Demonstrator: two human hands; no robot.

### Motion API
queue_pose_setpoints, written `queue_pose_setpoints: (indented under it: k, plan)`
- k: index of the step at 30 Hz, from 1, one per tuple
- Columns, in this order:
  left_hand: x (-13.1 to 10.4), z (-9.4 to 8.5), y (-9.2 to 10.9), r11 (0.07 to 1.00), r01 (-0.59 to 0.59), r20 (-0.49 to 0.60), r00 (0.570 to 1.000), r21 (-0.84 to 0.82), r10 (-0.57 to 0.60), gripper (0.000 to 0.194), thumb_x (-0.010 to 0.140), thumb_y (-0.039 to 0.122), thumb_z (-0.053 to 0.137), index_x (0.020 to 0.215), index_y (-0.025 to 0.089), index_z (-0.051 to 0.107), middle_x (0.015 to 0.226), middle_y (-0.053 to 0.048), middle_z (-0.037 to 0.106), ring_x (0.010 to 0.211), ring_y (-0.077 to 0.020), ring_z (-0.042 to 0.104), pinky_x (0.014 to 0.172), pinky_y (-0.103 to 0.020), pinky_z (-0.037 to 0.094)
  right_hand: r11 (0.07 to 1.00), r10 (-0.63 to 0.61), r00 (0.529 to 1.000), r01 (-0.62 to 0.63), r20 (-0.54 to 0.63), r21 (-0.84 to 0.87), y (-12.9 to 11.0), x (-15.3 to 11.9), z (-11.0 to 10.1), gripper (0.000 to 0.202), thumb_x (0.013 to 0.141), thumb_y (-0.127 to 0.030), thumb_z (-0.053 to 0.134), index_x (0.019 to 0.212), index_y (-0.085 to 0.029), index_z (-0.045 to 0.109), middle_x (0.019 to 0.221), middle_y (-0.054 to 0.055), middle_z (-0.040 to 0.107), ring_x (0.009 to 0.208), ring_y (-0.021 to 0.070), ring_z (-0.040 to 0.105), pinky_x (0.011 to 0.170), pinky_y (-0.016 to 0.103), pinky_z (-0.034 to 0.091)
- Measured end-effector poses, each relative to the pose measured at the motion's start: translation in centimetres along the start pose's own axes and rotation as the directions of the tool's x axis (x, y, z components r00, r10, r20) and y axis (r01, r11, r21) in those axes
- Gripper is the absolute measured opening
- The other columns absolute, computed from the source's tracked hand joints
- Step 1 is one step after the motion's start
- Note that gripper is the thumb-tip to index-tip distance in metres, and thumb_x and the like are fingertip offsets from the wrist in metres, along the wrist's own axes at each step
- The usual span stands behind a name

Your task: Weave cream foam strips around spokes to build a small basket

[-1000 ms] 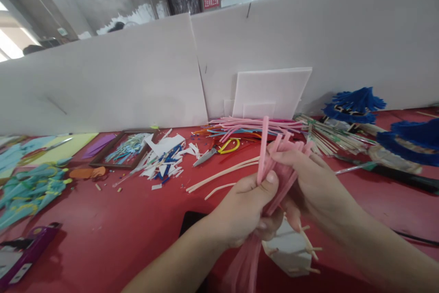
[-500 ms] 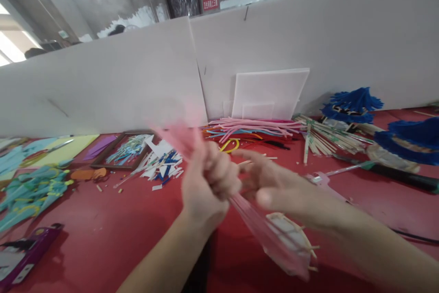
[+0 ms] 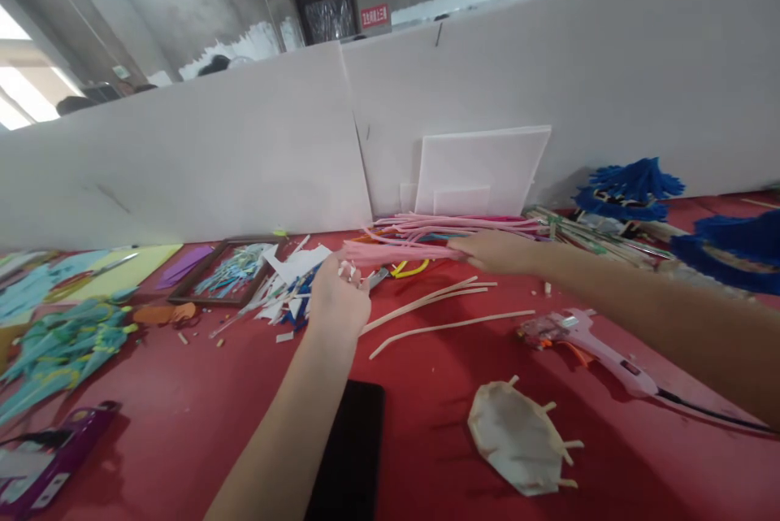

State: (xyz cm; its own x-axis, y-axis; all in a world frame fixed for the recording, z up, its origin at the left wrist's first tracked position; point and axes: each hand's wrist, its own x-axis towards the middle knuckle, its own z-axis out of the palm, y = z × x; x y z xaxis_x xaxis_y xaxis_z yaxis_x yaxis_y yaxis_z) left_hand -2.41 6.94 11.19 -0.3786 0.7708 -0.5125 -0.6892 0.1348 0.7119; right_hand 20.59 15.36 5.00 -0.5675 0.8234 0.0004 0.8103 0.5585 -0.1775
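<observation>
One pink bundle point(image 3: 399, 253): left hand point(image 3: 340, 293) gripping one end, right hand point(image 3: 496, 251) pinching other.

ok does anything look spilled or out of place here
White and blue scraps lie strewn loose between the brown frame and left hand, as if spilled. The pink glue gun lies on its side on the red table, with no stand visible.

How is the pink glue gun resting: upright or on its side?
On its side: the pink glue gun lies flat on the red table, its handle stretched along the tabletop rather than standing up.
</observation>
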Motion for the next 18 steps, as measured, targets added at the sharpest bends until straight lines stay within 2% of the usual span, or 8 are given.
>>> queue_pose_setpoints:
  k: [3, 7, 10, 13, 15, 16, 17, 18]
  plan:
    - [1.3, -0.1, -0.8, 0.998, 0.053, -0.046, 0.998, 0.016, -0.053, 0.018, 0.089, 0.011, 0.052, 0.074, 0.019, 0.047, 0.08, 0.001, 0.044, 0.065, -0.0092, 0.045, 0.058, -0.017, 0.04, 0.998, -0.009, 0.994, 0.015, 0.105, -0.063, 3.4, -0.8, 2.2, 0.036, 0.096, -0.04, 0.062, 0.125, -0.019, 0.061, 0.125, 0.009, 0.064, 0.105, 0.0209, 0.065, 0.089, 0.043, 0.057]
    - [1.8, -0.3, -1.3, 0.999, 0.037, -0.041, 0.999, 0.034, -0.035, 0.017, 0.09, 0.013, 0.051, 0.074, 0.019, 0.049, 0.085, -0.001, 0.049, 0.069, -0.0085, 0.049, 0.062, -0.017, 0.042, 0.99, -0.065, 0.989, 0.08, 0.133, -0.115, 5.4, -1.9, 3.5, 0.038, 0.096, -0.039, 0.062, 0.129, -0.02, 0.06, 0.132, 0.01, 0.062, 0.112, 0.0228, 0.063, 0.094, 0.047, 0.056]
    - [1.6, -0.3, -1.6, 0.994, 0.042, 0.049, 0.998, 0.101, -0.047, 0.02, 0.092, 0.014, 0.047, 0.073, 0.019, 0.049, 0.083, 0.0, 0.054, 0.065, -0.0071, 0.051, 0.062, -0.017, 0.042, 0.984, -0.114, 0.985, 0.129, 0.127, -0.119, 5.5, -1.7, 3.4, 0.037, 0.096, -0.039, 0.062, 0.128, -0.02, 0.061, 0.133, 0.01, 0.061, 0.115, 0.0236, 0.062, 0.097, 0.048, 0.054]
    - [1.2, -0.7, -2.3, 0.96, 0.102, 0.219, 0.962, 0.26, -0.161, 0.019, 0.09, 0.013, 0.047, 0.073, 0.018, 0.055, 0.075, 0.0, 0.059, 0.056, -0.0084, 0.051, 0.058, -0.021, 0.042, 0.983, -0.134, 0.987, 0.143, 0.084, -0.116, 5.4, -0.6, 2.6, 0.034, 0.096, -0.039, 0.062, 0.123, -0.02, 0.063, 0.129, 0.01, 0.063, 0.111, 0.0222, 0.063, 0.095, 0.046, 0.055]
    - [1.0, -1.3, -3.2, 0.885, 0.133, 0.317, 0.901, 0.446, -0.295, 0.008, 0.082, 0.013, 0.059, 0.074, 0.016, 0.061, 0.069, -0.002, 0.062, 0.054, -0.0128, 0.053, 0.055, -0.025, 0.041, 0.987, -0.1, 0.995, 0.099, 0.001, -0.125, 5.4, 0.6, 1.9, 0.033, 0.096, -0.04, 0.061, 0.123, -0.02, 0.063, 0.128, 0.009, 0.064, 0.11, 0.0218, 0.063, 0.095, 0.046, 0.055]
    - [1.1, -1.7, -3.6, 0.815, 0.12, 0.348, 0.862, 0.567, -0.368, 0.006, 0.076, 0.013, 0.068, 0.074, 0.016, 0.063, 0.067, -0.002, 0.064, 0.055, -0.015, 0.055, 0.057, -0.027, 0.04, 0.99, -0.067, 0.996, 0.06, -0.052, -0.131, 5.5, 1.4, 1.6, 0.033, 0.097, -0.04, 0.061, 0.123, -0.02, 0.063, 0.129, 0.01, 0.063, 0.111, 0.022, 0.063, 0.095, 0.046, 0.055]
    - [1.1, -2.2, -4.1, 0.646, -0.112, 0.439, 0.818, 0.755, -0.372, 0.01, 0.076, 0.022, 0.072, 0.077, 0.018, 0.063, 0.069, -0.001, 0.065, 0.059, -0.0154, 0.057, 0.059, -0.026, 0.04, 0.991, -0.031, 0.994, 0.017, -0.104, -0.133, 5.6, 2.2, 1.2, 0.034, 0.097, -0.04, 0.061, 0.124, -0.02, 0.062, 0.13, 0.01, 0.062, 0.112, 0.0224, 0.063, 0.095, 0.046, 0.055]
    - [1.3, -2.6, -4.5, 0.432, -0.35, 0.515, 0.777, 0.831, -0.363, 0.017, 0.076, 0.032, 0.075, 0.08, 0.019, 0.065, 0.076, -0.002, 0.068, 0.067, -0.0174, 0.06, 0.063, -0.027, 0.041, 0.991, 0.002, 0.989, -0.022, -0.148, -0.132, 5.7, 3.1, 1.0, 0.036, 0.097, -0.04, 0.061, 0.126, -0.02, 0.062, 0.131, 0.01, 0.062, 0.112, 0.0227, 0.063, 0.095, 0.046, 0.055]
